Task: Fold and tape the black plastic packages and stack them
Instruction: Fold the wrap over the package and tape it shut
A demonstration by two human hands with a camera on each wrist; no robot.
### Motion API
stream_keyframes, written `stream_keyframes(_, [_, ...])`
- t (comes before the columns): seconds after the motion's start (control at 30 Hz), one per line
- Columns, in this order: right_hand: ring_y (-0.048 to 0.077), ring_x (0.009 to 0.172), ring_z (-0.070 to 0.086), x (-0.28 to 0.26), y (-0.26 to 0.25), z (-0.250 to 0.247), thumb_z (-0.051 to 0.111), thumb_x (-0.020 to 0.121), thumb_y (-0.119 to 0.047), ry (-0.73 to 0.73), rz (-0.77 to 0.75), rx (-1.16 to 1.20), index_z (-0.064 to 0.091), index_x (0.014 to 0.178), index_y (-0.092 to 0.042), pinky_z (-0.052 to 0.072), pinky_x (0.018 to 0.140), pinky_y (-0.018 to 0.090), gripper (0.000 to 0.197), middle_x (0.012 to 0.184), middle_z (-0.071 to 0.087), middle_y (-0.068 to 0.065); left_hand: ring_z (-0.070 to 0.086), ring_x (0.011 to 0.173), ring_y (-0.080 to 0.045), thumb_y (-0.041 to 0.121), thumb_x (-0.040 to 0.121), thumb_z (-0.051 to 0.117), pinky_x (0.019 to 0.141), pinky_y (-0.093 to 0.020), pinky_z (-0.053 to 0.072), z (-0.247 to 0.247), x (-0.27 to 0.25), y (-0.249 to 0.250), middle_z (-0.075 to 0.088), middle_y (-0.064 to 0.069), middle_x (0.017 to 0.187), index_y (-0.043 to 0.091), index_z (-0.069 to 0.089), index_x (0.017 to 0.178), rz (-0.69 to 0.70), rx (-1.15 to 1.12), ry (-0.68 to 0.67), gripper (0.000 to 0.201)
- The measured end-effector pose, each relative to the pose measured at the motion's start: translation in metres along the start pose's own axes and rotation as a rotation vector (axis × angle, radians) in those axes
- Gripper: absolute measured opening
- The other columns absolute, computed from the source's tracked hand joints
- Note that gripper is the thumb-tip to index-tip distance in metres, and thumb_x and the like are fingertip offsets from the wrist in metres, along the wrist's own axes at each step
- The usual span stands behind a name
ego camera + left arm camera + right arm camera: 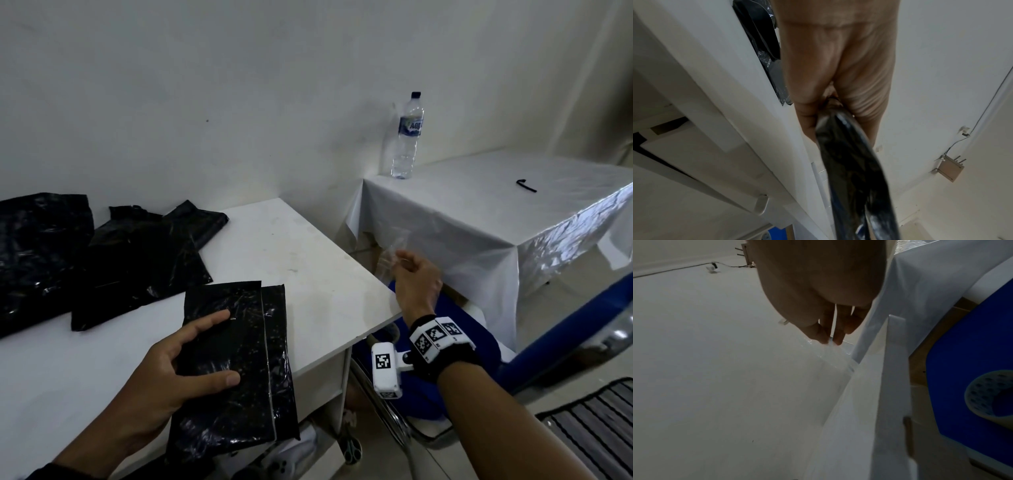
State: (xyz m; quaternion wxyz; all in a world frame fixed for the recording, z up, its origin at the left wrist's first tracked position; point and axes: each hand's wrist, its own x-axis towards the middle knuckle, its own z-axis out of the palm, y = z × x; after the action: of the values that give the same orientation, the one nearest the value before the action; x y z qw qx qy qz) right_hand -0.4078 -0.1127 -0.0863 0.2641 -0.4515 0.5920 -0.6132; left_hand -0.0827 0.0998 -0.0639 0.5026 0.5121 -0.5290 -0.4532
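A folded black plastic package (pixel 236 359) hangs over the front edge of the white table (pixel 308 260). My left hand (pixel 178 370) grips it, thumb and forefinger on top and the other fingers beneath. In the left wrist view the package (pixel 851 162) runs out from between the fingers of that hand (pixel 838 104). My right hand (pixel 411 274) is off the table's right edge, pinching a strip of clear tape (pixel 390 255). The right wrist view shows the fingertips of that hand (pixel 830 340) closed on the tape strip (pixel 830 353). A loose pile of black packages (pixel 102 257) lies at the table's back left.
A second table under a shiny plastic cover (pixel 496 219) stands to the right, with a water bottle (pixel 407 137) and a small black item (pixel 526 186) on it. A blue chair (pixel 565 329) sits between the tables, a tape roll (pixel 990 395) on its seat. Scissors (pixel 352 448) lie on the floor.
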Motion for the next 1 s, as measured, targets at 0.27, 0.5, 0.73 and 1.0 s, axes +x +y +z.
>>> stream_keyframes(0.27, [-0.006,0.092,0.065,-0.012,-0.038,0.008,0.066,0.097,-0.018,-0.047,-0.202,0.151,0.068,0.115,-0.029,0.056,0.083,0.019,0.022,0.097,0.068,-0.020,0.071,0.108,-0.015,0.025,0.035,0.098,0.080,-0.025,0.061,-0.014,-0.005,0.002,0.073,0.008,0.121,0.040,0.072,0.120,0.018,-0.023,0.041,0.089])
stream_keyframes(0.5, [0.021,0.096,0.071,-0.040,-0.088,0.016,0.080,0.082,-0.006,-0.462,-0.125,0.372,0.071,0.115,-0.022,0.060,0.082,0.034,0.038,0.111,0.071,0.007,0.071,0.111,-0.017,0.027,0.037,0.098,0.084,-0.032,0.062,-0.036,-0.014,0.012,0.071,0.009,0.124,0.042,0.071,0.121,0.050,-0.018,0.101,0.090])
stream_keyframes(0.73, [0.021,0.091,0.075,-0.117,-0.135,0.022,0.082,0.075,-0.008,-0.857,-0.167,0.304,0.063,0.131,-0.024,0.058,0.089,0.038,0.061,0.124,0.069,-0.008,0.068,0.116,-0.012,0.010,0.053,0.094,0.096,-0.030,0.057,-0.072,-0.038,0.034,0.070,0.013,0.126,0.035,0.069,0.127,0.119,0.063,0.195,0.082])
stream_keyframes(1.0, [0.031,0.072,0.071,-0.209,-0.161,0.057,0.082,0.068,-0.007,-1.167,-0.087,0.396,0.062,0.131,-0.021,0.062,0.071,0.040,0.068,0.129,0.067,-0.009,0.067,0.117,-0.011,0.000,0.060,0.091,0.092,-0.024,0.057,-0.103,-0.079,0.046,0.069,0.015,0.126,0.029,0.062,0.135,0.142,0.131,0.210,0.085])
